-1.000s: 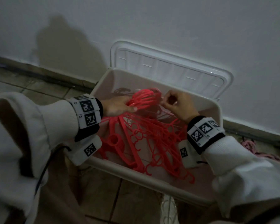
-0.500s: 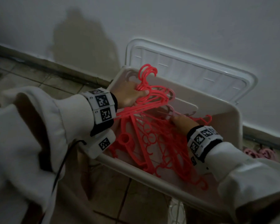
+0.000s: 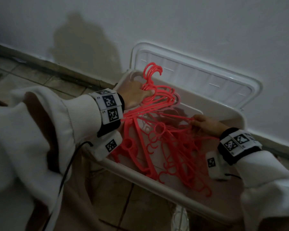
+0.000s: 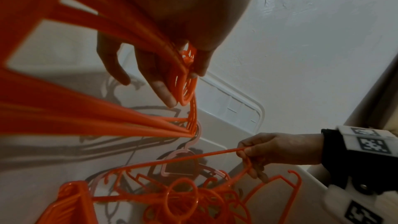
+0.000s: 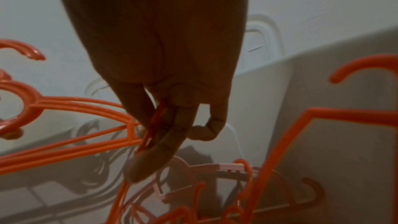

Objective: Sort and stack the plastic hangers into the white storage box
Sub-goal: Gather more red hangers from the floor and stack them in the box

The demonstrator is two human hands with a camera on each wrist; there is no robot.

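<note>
Left hand: our left hand (image 3: 135, 95) grips a bunch of red hangers (image 3: 157, 104) by their necks, just below the hooks (image 3: 153, 71), fingers curled round them; the bunch is lifted above the far left corner of the white storage box (image 3: 167, 186).

Right hand: our right hand (image 3: 207, 125) pinches the thin end of one red hanger between thumb and fingers, low inside the box near its right wall.

Loose pile: more red hangers (image 3: 172, 157) lie crossed and interlocked on the box floor between our two hands, with a pale pink hanger (image 4: 178, 163) underneath them.

Lid: a white lid (image 3: 198, 77) leans against the wall just behind the box.

Risk, snagging: we judge that the hooks and notches of the pile could catch on the lifted bunch, dragging extra hangers up or over the rim.

Risk, slipping: the right hand's pinch is slight, so a tug could pull the thin bar free.

Risk, mixing: the pink hanger may stay buried among the red ones, unsorted.
</note>
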